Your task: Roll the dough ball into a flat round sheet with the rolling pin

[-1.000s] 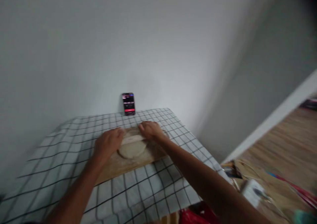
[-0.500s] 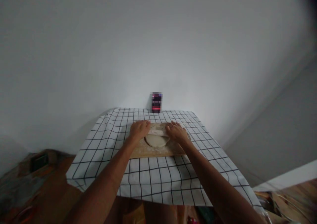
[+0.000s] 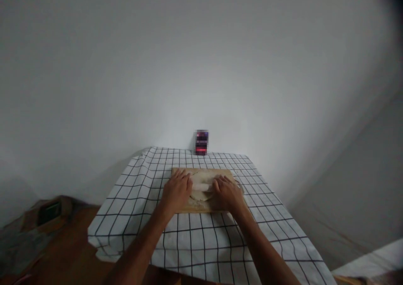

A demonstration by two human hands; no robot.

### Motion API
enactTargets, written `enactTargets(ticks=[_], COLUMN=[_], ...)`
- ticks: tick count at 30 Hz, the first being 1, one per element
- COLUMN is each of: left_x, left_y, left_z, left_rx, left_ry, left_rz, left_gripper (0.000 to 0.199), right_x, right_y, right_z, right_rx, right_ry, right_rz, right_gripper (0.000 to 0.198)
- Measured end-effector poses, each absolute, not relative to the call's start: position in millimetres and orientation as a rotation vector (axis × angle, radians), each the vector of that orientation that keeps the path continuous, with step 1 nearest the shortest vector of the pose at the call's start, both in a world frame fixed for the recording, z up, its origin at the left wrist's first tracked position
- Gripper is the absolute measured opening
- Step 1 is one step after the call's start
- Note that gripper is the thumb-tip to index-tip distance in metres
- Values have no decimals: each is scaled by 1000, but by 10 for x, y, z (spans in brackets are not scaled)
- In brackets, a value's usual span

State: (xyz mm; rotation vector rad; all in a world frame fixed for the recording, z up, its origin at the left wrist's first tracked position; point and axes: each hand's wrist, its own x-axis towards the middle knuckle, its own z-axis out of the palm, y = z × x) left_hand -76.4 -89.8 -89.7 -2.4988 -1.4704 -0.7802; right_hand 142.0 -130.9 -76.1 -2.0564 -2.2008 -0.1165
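A floury rolling pin (image 3: 202,187) lies crosswise over a flat round of pale dough (image 3: 200,195). My left hand (image 3: 178,191) is closed over the pin's left end, and my right hand (image 3: 227,191) over its right end, knuckles up. Only the pin's middle shows between them. Beneath is a flour-dusted wooden board (image 3: 197,210), partly covered by my hands. Dough shows on both the near and far sides of the pin.
The board rests on a table with a black-and-white checked cloth (image 3: 201,234). At the back, a small dark pixelated object (image 3: 202,143) stands against the pale wall (image 3: 201,66). A box-like thing (image 3: 52,213) is on the floor at left.
Both hands have drawn the rolling pin toward me, from the far part of the dough across its middle. The whole scene sits slightly lower in view.
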Motion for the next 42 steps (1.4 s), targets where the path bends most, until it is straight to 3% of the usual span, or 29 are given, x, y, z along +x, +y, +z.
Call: enactTargets(ticks=[6,12,20,42], left_x=[-846,-666,-582,-844], left_y=[-1182,-657,-182,-1227], left_z=[-1121,-899,-859,-1072], left_rx=[-2417,-2412,-2417,-2340], left_ry=[-1421,-1602,-1602,-1384], left_rz=[-853,-658,-707,-811], left_gripper=[45,38,29,47], right_x=[1448,1489,1532,1344], right_y=[-1525,-1040,-596,-1679], right_z=[-1006,-759,-706,-1089], right_rx=[-1967,-2005,-2112,-1914], right_ry=[-2027,-2179,-2126,-1863], right_rz=[-6,-88,-76,-35], right_gripper=[49,41,39,46])
